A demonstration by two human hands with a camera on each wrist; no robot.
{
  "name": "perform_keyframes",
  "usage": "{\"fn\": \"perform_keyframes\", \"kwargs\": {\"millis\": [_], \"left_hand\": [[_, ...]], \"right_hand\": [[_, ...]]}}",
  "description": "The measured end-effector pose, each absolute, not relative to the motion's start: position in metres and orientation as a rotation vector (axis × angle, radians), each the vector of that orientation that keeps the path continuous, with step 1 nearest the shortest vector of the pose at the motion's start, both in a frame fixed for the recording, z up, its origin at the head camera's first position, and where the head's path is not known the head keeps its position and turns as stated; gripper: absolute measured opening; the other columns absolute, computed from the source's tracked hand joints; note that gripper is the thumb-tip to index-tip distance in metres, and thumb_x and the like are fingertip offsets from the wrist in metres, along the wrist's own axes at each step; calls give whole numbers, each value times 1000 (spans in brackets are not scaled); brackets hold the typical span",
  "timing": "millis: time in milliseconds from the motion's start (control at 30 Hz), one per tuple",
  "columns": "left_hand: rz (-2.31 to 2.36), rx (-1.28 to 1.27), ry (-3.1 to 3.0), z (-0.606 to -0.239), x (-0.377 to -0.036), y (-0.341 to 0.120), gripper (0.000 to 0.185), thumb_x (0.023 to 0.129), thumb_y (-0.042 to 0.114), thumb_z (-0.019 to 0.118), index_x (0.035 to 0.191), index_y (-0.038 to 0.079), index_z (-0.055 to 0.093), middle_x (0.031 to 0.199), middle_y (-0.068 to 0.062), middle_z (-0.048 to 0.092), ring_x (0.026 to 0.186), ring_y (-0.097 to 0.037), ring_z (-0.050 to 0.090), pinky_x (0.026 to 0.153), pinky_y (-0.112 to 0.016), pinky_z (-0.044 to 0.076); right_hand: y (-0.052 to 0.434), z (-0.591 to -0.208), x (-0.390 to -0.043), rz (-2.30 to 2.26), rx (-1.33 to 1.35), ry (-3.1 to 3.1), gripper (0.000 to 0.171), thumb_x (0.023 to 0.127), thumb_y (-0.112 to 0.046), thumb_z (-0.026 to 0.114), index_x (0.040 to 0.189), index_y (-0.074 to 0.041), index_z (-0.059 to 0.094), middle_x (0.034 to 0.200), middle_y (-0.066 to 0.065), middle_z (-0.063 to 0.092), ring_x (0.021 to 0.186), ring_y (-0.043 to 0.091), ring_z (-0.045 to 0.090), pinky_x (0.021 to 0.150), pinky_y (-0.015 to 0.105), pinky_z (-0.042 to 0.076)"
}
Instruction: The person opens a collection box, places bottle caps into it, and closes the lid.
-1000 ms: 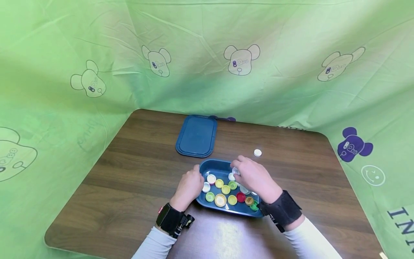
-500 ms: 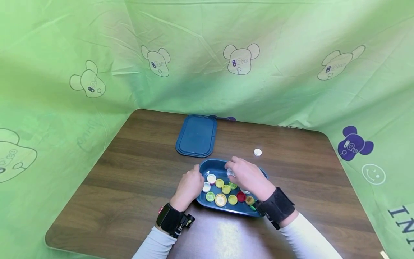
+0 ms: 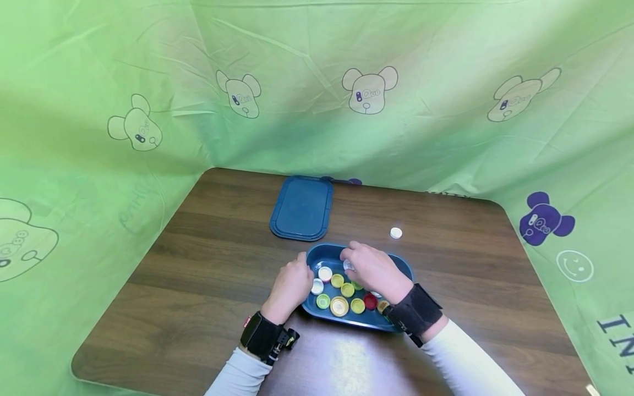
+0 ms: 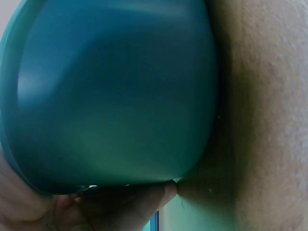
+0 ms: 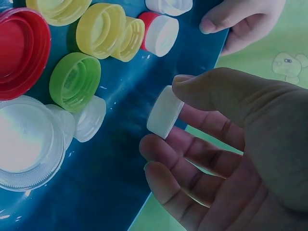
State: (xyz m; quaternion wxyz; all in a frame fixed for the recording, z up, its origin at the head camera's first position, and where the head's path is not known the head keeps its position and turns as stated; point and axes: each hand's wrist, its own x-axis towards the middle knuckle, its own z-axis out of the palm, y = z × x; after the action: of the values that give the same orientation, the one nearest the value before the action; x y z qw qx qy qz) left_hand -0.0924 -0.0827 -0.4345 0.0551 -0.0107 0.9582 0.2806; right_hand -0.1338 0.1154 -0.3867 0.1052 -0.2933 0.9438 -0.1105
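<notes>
A blue plastic box [image 3: 327,253] sits on the table with several bottle caps in white, yellow, green, red and orange inside. My left hand [image 3: 291,283] grips its left end; in the left wrist view the fingers [image 4: 130,211] lie against the box's outer wall [image 4: 120,96]. Over the back part of the box, my right hand [image 3: 373,269] pinches a white bottle cap [image 5: 163,111] between thumb and fingers. Below it in the right wrist view lie a green cap [image 5: 75,81], a red cap [image 5: 19,53] and a large clear cap [image 5: 29,139]. The right forearm hides some caps.
A blue lid [image 3: 302,208] lies flat behind the box, towards the left. One white cap [image 3: 395,233] is on the table behind the box, to the right. A green printed cloth [image 3: 307,110] hangs around the wooden table [image 3: 208,264].
Still holding the white cap, my right hand has shifted a little left across the box. The left hand stays at the box's left end, and the lid has not moved.
</notes>
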Motion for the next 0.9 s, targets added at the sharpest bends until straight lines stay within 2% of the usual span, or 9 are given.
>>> {"fn": "perform_keyframes", "kwargs": {"millis": [333,533,733,900], "left_hand": [[845,-43,2904,-436,-93,-83,43,101,13,54,139,-9,50,120,-28,66,101,-40,69,85,-52,57],[836,-56,2898,-435,-93,-83,43,102,14,53,139,-8,50,120,-28,66,102,-40,69,85,-52,57],[825,-12,2962,-435,-92,-83,39,100,11,54,133,-9,53,109,-28,69,91,-42,70,77,-53,57],[819,6,2975,-435,-91,-84,37,100,11,54,131,-10,53,105,-28,69,88,-41,70,74,-52,58]], "right_hand": [[122,-380,-135,-277,-816,2827,34,89,-23,79,119,-9,72,107,7,65,89,20,65,79,40,59],[139,-376,-140,-324,-793,2882,34,87,-21,80,117,-7,72,105,8,66,89,21,66,79,42,59],[164,-375,-151,-393,-778,2930,31,89,-17,78,116,-4,72,109,11,67,96,28,68,82,47,58],[187,-374,-163,-425,-641,2939,32,90,-16,75,119,-4,70,112,14,67,97,31,67,81,50,56]]}}
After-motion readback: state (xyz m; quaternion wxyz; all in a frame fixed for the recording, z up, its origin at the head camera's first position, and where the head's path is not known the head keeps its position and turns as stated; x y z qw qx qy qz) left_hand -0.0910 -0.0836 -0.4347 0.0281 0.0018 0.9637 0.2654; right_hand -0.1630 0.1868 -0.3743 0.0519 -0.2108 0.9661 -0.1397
